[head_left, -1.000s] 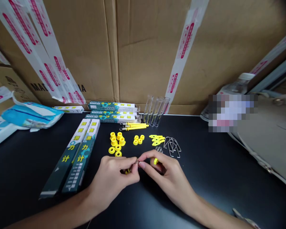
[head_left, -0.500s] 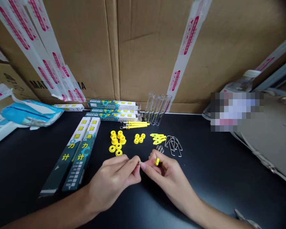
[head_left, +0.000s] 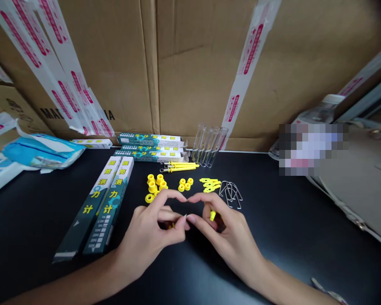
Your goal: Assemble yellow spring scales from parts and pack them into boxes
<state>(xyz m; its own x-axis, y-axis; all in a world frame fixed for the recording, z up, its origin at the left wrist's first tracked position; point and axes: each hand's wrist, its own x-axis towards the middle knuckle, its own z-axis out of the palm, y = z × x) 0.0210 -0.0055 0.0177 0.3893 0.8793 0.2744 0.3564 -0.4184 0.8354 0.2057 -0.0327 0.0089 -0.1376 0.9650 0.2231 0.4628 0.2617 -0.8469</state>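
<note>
Head view: the left hand [head_left: 149, 231] and right hand [head_left: 233, 231] meet above the black tabletop [head_left: 282, 212], forefinger tips touching or almost so, thumbs close together below. Tucked in the bent fingers of the right hand is a small yellow piece [head_left: 212, 215], one end poking out toward the camera, while the right thumb and forefinger stand apart. The left hand has its forefinger arched away and its other fingers curled, seemingly round a second yellow part [head_left: 171, 225] that shows only as a sliver.

Both pieces look like moulded plastic, so they should be light, stiff and hard to crush, though smooth and small enough to slip or roll away. A pinch across the sides near the middle would likely suit them best, leaving the ends free.

Much is hidden. The fingers cover most of each held piece, so neither full shape can be told, and whether something tiny sits between the thumb tips cannot be made out. Beyond the left forefinger, the nearest of the yellow collars [head_left: 151, 187] are partly covered. The clear tubes [head_left: 212, 144] overlap too much to count surely. At lower right a metal object [head_left: 328, 292] is cut off, and a pixelated patch masks the bottle [head_left: 324, 111].
</note>
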